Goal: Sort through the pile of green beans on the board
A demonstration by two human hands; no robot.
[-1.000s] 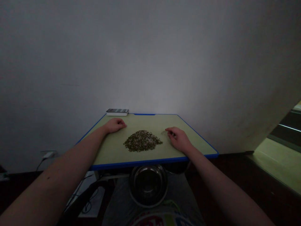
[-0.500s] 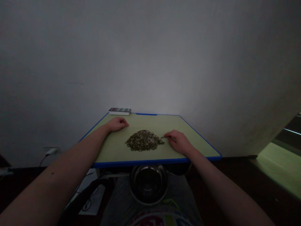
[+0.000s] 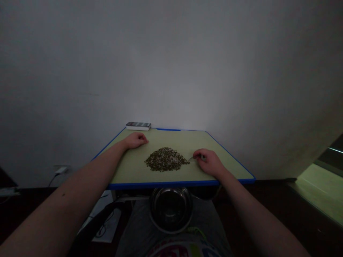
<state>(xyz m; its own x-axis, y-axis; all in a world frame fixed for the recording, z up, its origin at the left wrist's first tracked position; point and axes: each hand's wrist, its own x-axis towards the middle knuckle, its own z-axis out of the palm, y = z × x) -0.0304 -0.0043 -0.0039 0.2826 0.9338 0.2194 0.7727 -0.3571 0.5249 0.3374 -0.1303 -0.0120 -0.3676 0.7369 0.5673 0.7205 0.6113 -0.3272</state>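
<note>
Head view: the seed pile (image 3: 166,159) looks speckled, greenish-brown and low.

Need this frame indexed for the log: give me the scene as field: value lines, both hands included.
surface: pale tabletop with blue edging
pile: small dark pieces, heaped mid-table
left hand: near the table's far left part, fingers curled, nothing visible in them
right hand: right of the pile, holding a thin tool whose tip is by the pile's right edge
far left corner: flat white-sided device
below near edge: metal bowl
</note>
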